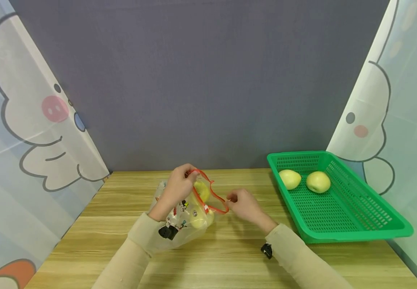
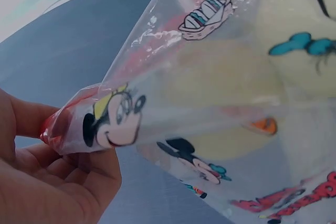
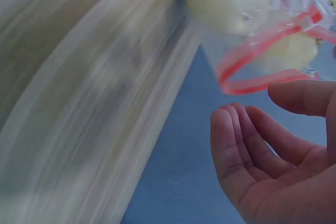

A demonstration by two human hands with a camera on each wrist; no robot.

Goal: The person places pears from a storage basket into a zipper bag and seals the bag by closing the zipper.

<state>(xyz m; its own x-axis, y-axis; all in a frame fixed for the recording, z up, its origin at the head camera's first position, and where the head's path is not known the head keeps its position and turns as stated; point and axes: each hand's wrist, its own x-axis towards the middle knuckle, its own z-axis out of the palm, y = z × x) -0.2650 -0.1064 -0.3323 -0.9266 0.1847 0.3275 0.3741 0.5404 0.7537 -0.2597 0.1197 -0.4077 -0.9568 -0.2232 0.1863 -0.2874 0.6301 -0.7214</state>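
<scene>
A clear zip bag [image 1: 184, 239] with cartoon prints and a red zip edge [image 3: 247, 56] stands on the table, its mouth gaping. Through the plastic show pale yellow-green apples [image 3: 226, 1]. My left hand [image 1: 179, 182] pinches the red edge at the far corner; in the left wrist view, thumb and fingers [image 2: 94, 169] close round the gathered plastic. At the mouth's opposite end is my right hand [image 1: 244, 204]. The right wrist view shows its thumb beside the red edge and its loosely bent fingers [image 3: 226, 135] apart from the thumb, with nothing between them.
On the right stands a green slatted basket [image 1: 356, 235] with two apples near its far left corner, one left apple [image 1: 289, 179] and one right apple [image 1: 318, 182]. A grey panel [image 1: 201, 88] rises behind the wooden table [image 1: 237, 261]; printed curtains hang at both sides.
</scene>
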